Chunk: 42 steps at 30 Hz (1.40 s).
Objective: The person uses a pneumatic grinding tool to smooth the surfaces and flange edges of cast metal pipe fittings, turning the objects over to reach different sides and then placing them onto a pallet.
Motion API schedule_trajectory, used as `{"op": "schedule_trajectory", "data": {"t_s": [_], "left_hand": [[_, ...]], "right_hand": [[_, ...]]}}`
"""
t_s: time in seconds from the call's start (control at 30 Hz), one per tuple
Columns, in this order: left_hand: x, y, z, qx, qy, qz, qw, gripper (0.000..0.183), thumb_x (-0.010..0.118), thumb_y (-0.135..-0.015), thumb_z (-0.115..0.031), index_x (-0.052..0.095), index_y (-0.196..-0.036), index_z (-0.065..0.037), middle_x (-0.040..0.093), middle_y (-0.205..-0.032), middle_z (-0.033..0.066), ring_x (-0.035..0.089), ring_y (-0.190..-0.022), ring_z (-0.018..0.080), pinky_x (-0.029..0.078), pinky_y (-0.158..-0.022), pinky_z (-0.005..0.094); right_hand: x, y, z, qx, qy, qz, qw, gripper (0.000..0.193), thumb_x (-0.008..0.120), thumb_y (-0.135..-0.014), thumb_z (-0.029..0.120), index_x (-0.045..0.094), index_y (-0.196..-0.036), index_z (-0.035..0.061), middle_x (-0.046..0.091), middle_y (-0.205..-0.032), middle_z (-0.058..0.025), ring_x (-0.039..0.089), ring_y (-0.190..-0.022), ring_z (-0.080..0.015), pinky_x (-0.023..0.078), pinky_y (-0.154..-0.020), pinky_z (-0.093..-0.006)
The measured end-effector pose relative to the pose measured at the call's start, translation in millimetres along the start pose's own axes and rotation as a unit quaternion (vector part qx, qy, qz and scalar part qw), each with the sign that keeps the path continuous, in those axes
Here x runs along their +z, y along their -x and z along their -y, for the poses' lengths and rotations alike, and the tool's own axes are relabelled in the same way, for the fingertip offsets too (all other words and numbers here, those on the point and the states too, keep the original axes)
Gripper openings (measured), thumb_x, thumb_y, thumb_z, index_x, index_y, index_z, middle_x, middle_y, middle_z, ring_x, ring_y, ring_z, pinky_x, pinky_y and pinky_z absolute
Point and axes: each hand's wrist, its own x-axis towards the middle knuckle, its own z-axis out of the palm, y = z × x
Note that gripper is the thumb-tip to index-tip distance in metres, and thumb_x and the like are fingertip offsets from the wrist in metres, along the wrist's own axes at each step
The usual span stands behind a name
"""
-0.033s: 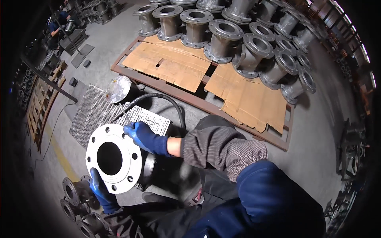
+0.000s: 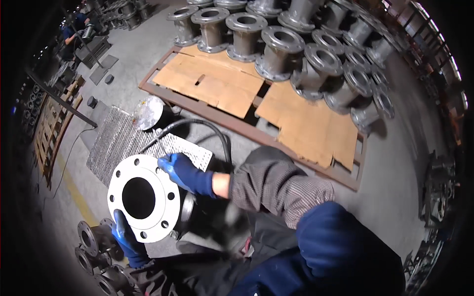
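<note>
A flanged metal pipe fitting (image 2: 117,186) stands in front of me, its round, brightly lit face turned up with a dark bore in the middle and several bolt holes around it. My left hand (image 2: 127,240), in a blue coated glove, grips the lower left rim, thumb on the face and fingers hidden behind. At the upper right rim my right hand (image 2: 180,171), gloved alike, is closed beside a bolt hole. A thin grey rod-like tool (image 2: 161,146) sticks up from its fingers; the tool's lower end is hidden.
Behind the fitting lie a ridged metal plate (image 2: 111,143), a black hose (image 2: 210,124) and a round stained lid (image 2: 148,113). Cardboard (image 2: 207,84) covers a brown metal frame (image 2: 232,126) bearing several flanged pipes (image 2: 244,39). More flanged pipes (image 2: 89,239) sit lower left. A co-worker (image 2: 74,32) is far left.
The fitting and my right hand appear slightly lower and further right, while the whole view shifts a little. Both hands keep their hold.
</note>
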Motion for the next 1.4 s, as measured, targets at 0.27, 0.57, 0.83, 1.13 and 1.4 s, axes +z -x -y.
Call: {"op": "schedule_trajectory", "data": {"t_s": [0.27, 0.57, 0.83, 1.13, 1.4], "left_hand": [[72.5, -61.5, -42.8, 0.147, 0.081, 0.053, 0.984, 0.043, 0.04, -0.096, -0.019, 0.04, -0.13, 0.008, 0.049, -0.127, 0.0175, 0.049, -0.116, 0.024, 0.04, -0.098, 0.034], [342.8, -188.5, -218.4, 0.262, 0.05, 0.222, 0.938, 0.051, 0.043, -0.094, -0.04, 0.045, -0.124, 0.001, 0.056, -0.116, 0.0096, 0.053, -0.107, 0.0169, 0.043, -0.093, 0.0341], [554.2, -182.6, -346.9, 0.128, 0.299, 0.555, 0.766, 0.032, 0.048, -0.093, -0.03, 0.056, -0.112, -0.005, 0.062, -0.104, 0.0021, 0.059, -0.092, 0.0113, 0.048, -0.08, 0.0276], [627.0, -274.0, -371.5, 0.252, 0.189, 0.336, 0.888, 0.043, 0.054, -0.091, -0.031, 0.052, -0.123, -0.002, 0.063, -0.108, 0.0129, 0.06, -0.102, 0.0189, 0.05, -0.084, 0.0297], [638.4, -199.8, -402.8, 0.616, -0.349, 0.218, 0.672, 0.056, 0.054, -0.086, -0.049, 0.046, -0.131, -0.017, 0.064, -0.099, 0.015, 0.064, -0.087, 0.0268, 0.052, -0.08, 0.0343]], "right_hand": [[-112.2, 34.8, 66.7, -0.165, -0.002, -0.091, 0.982, 0.02, 0.052, -0.09, 0.02, 0.054, -0.075, 0.0062, 0.047, -0.069, 0.007, 0.039, -0.064, -0.0044, 0.035, -0.057, -0.0238], [-299.5, 134.7, 212.2, -0.446, 0.049, -0.363, 0.817, 0.024, 0.055, -0.088, 0.02, 0.059, -0.091, -0.0034, 0.053, -0.07, 0.0039, 0.049, -0.064, -0.0049, 0.04, -0.055, -0.0223], [-481.6, 140.4, 298.2, -0.365, 0.299, -0.507, 0.721, 0.029, 0.057, -0.084, 0.026, 0.062, -0.09, -0.0026, 0.059, -0.069, -0.006, 0.058, -0.062, -0.0159, 0.044, -0.054, -0.0313], [-600.2, 90.7, 387.3, -0.275, 0.316, -0.534, 0.735, 0.029, 0.06, -0.079, 0.025, 0.065, -0.086, -0.0032, 0.066, -0.074, -0.0141, 0.062, -0.066, -0.0219, 0.045, -0.057, -0.0347], [-656.7, 149.8, 229.1, -0.222, 0.584, -0.607, 0.491, 0.027, 0.055, -0.086, 0.033, 0.062, -0.09, 0.0081, 0.063, -0.095, -0.016, 0.06, -0.079, -0.0391, 0.048, -0.064, -0.0482]]}}
